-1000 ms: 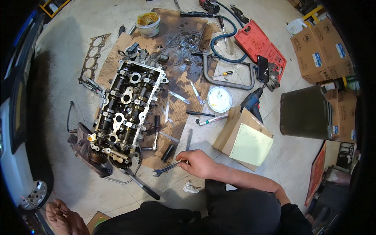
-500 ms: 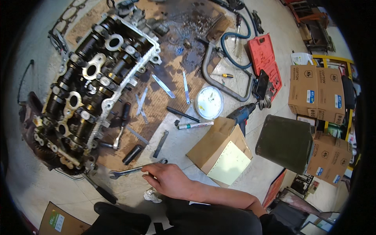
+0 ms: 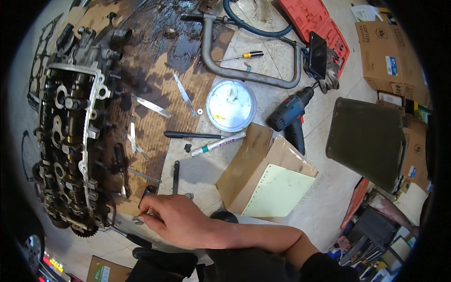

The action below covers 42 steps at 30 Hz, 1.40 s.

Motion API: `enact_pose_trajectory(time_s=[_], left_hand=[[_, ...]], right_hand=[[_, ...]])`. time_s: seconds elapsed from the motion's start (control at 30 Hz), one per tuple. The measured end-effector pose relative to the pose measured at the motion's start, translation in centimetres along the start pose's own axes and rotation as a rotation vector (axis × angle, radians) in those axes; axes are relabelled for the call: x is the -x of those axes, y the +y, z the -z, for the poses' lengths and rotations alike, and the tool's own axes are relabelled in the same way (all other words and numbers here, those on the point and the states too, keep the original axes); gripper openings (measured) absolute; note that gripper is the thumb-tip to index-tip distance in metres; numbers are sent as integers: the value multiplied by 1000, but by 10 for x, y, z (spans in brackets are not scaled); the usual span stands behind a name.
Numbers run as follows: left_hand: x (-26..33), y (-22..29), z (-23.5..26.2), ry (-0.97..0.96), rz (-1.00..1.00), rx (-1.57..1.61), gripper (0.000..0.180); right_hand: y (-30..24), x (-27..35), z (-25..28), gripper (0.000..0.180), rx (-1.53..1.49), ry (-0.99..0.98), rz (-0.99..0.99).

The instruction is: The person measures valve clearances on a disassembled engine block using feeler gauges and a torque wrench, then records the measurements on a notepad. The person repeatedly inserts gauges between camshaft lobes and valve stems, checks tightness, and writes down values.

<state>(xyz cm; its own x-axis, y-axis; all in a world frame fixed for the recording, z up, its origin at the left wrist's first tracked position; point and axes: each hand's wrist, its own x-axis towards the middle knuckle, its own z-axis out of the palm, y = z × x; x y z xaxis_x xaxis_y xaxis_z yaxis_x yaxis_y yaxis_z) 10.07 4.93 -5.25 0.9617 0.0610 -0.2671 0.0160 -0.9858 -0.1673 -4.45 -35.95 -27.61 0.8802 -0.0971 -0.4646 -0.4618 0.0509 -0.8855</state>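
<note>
A silver-grey combination wrench (image 3: 136, 220), forked end showing, sits near the stained cardboard (image 3: 157, 87); the right hand (image 3: 176, 218) hides its shank, apparently pinching it between thumb and forefinger.

A silvery wrench (image 3: 137, 220) (largely hidden from view) slants near the brown cardboard (image 3: 152, 129).

The wrench (image 3: 139, 219) is silver-grey, the case (image 3: 307, 16) red, the drill (image 3: 290, 113) blue and black, the lid (image 3: 230, 104) white with a yellow smear, the paper (image 3: 280, 191) pale yellow-green.
</note>
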Motion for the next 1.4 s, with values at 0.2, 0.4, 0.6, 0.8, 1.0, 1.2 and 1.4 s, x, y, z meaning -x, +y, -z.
enact_pose_trajectory(time_s=[0.2, 0.4, 0.6, 0.8, 1.0, 1.2, 1.4], left_hand=[[12, 41, 6, 96, 231, 872, 28], [27, 54, 17, 163, -296, 362, 15], [46, 16, 14, 153, -25, 751, 17], [53, -33, 8, 149, 16, 1058, 10], [58, -53, 10, 129, -65, 1142, 5], [53, -48, 12, 108, -205, 1076, 19], [62, -20, 17, 202, -214, 967, 18]], right_hand=[[-21, -13, 97, 29, 595, 247, -18], [5, -108, 150, 14, 1030, 361, -127], [8, -126, 131, 21, 1044, 366, -272], [5, -115, 138, 21, 216, 387, -191], [-41, -70, 113, 18, -250, 355, -26], [-64, -40, 96, 21, -383, 395, 77], [-79, -22, 91, 20, -461, 411, 119]])
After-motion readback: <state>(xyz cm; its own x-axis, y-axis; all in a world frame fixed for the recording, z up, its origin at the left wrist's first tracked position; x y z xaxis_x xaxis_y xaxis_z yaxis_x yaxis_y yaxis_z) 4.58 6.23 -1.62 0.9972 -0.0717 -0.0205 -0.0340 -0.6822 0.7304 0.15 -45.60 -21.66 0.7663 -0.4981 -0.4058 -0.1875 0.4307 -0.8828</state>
